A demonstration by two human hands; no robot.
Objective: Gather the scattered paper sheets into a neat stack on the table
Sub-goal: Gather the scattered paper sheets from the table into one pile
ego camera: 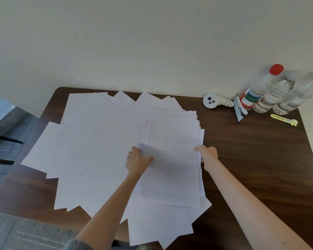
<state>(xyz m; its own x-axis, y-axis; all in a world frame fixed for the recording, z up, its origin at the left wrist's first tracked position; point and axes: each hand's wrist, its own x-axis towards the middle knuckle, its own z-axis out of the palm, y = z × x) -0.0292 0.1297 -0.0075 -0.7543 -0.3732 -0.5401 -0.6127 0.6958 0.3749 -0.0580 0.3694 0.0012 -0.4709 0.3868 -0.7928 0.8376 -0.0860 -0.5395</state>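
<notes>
Loose white paper sheets (pixel 90 150) fanned across dark brown wooden table (pixel 251 159); my left hand (pixel 136 160) pinching left edge of partly squared white paper stack (pixel 172 159); my right hand (pixel 207 153) curled against stack's right edge; clear plastic bottles (pixel 276 92) far right

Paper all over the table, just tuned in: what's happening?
A person is squaring up a partial stack: the left hand presses its left edge, the right hand its right edge. Many loose sheets lie fanned out to the left and underneath. Water bottles stand at the table's far right corner.
</notes>
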